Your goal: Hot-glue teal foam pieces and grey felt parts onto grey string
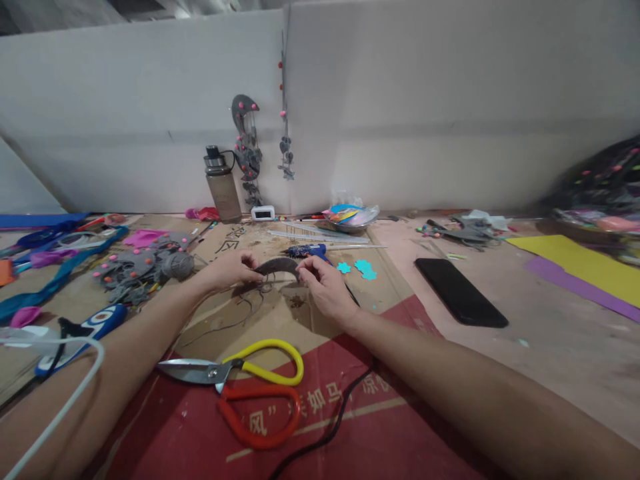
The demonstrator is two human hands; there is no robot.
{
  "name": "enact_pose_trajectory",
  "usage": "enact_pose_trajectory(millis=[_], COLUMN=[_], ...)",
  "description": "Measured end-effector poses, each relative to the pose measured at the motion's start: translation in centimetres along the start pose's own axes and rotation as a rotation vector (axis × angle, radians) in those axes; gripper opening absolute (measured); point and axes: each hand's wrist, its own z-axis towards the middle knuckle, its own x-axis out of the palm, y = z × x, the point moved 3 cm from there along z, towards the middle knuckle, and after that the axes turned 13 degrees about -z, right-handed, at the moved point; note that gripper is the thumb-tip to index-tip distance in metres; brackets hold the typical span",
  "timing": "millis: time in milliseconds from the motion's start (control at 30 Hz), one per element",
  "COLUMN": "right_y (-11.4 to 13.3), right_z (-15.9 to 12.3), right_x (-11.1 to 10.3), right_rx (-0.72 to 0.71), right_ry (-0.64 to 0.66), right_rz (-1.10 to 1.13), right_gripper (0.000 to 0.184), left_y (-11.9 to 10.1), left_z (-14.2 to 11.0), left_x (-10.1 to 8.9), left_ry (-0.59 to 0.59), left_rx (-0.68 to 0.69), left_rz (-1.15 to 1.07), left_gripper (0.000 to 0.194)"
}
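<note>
A curved strip of dark grey felt point(280, 265) is held up between my two hands. My left hand point(237, 270) pinches its left end, and the fingers of my right hand point(323, 287) are closed on the right end. Thin grey yarn point(240, 319) trails below the left hand onto the cardboard. Just behind the felt lies a blue glue gun point(311, 251). Small turquoise flower cut-outs point(367, 269) sit to the right of my right hand. Nearer to me, large scissors point(260, 367) with one yellow and one red handle lie partly spread.
A black phone point(460, 292) lies at right, near yellow sheets point(585, 263). Grey felt pieces with pink balls point(143, 263) are heaped at left. A bottle point(223, 187) and a dish of coloured pieces point(353, 217) stand at the back wall. A black cord point(330, 427) crosses the cardboard.
</note>
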Motion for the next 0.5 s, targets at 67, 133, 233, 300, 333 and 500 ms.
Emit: enact_pose_trajectory(millis=[67, 133, 233, 300, 333, 500], right_y=[0.1, 0.1, -0.2, -0.5, -0.6, -0.1], right_z=[-0.1, -0.1, 0.0, 0.0, 0.1, 0.1], right_x=[-0.1, -0.1, 0.0, 0.0, 0.1, 0.2], right_rx=[-0.005, -0.006, 0.0, 0.014, 0.02, 0.022], right_ry=[-0.016, -0.02, -0.023, -0.03, -0.032, 0.036], right_rz=[0.024, 0.044, 0.072, 0.086, 0.091, 0.089], right_gripper=[0.018, 0.017, 0.017, 0.017, 0.017, 0.016], left_y=[-0.5, -1.2, -2.2, -2.6, -2.8, -2.8], left_z=[-0.2, -0.5, -0.9, -1.1, -1.2, -1.3], left_x=[-0.3, -0.7, -1.7, -2.6, -3.1, -4.9], left_ry=[0.06, 0.083, 0.054, 0.006, -0.02, -0.1], left_rx=[0.001, -0.014, -0.025, -0.006, 0.01, 0.019], left_rz=[-0.114, -0.222, -0.346, -0.452, -0.519, -0.727], left_gripper=[0.028, 0.03, 0.03, 0.029, 0.028, 0.026])
